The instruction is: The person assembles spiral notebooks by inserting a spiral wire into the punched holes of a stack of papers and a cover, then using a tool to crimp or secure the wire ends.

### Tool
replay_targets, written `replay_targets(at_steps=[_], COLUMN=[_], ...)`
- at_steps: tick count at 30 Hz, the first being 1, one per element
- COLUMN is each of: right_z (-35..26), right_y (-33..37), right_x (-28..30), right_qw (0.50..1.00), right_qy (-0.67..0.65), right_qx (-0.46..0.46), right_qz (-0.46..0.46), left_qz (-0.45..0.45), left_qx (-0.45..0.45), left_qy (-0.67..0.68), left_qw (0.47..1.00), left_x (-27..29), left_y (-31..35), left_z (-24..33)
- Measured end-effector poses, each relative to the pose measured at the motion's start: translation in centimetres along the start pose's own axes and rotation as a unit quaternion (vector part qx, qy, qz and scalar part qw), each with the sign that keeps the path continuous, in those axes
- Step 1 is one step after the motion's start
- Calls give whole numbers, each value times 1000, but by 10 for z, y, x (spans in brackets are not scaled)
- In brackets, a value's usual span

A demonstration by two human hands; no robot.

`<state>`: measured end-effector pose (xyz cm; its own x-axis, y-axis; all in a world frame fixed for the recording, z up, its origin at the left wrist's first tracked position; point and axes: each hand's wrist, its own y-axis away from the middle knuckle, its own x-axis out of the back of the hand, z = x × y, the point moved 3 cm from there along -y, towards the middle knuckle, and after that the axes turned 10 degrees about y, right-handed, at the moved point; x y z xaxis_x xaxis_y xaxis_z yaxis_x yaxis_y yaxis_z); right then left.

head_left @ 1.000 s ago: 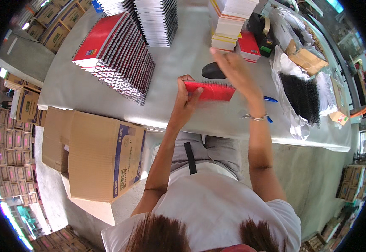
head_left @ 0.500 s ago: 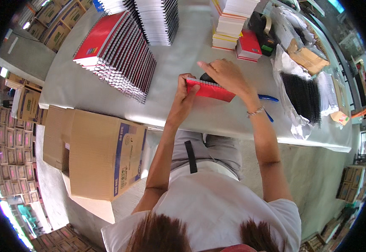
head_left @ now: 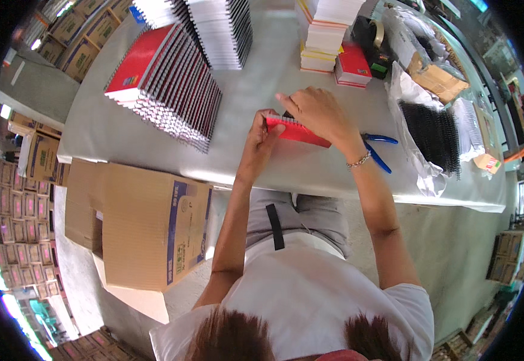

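Note:
My left hand pinches the left end of a small red-covered notebook, with the thumb on its cover and the fingers behind. The notebook is held above the table's near side, its row of binding holes or coils uppermost. Over that edge, my right hand is closed with the thumb pointing left. Something dark shows under its fingers, too hidden to name. Beside my right wrist, blue-handled pliers lie on the table, their jaws covered by the wrist.
Spiral-bound red notebooks are stacked at left, with white-paged stacks behind. Farther right stand loose page blocks, a small red-covered pile and a tape dispenser. Black binding coils lie at right. An opened carton stands left, below the table edge.
My right hand has shifted slightly left along the notebook's upper edge, and less of the dark thing shows beneath it. More of the pliers is uncovered. My left hand keeps its grip.

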<state>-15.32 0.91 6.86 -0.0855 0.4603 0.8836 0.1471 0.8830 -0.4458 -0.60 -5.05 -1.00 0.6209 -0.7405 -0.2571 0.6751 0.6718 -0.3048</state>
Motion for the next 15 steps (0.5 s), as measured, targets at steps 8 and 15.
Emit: replay_targets(at_steps=[8,15], right_z=[-14,-3], right_y=[-1,-5], right_x=[12,4], right_qw=[999,999], right_qy=[-9,-7], right_qx=[-33,-32], right_qz=[21,30], left_qz=[-3,1], left_qx=[42,47], left_qy=[51,12], left_qw=[998,999], left_x=[10,7], left_y=[3,5], left_z=[-3,-4])
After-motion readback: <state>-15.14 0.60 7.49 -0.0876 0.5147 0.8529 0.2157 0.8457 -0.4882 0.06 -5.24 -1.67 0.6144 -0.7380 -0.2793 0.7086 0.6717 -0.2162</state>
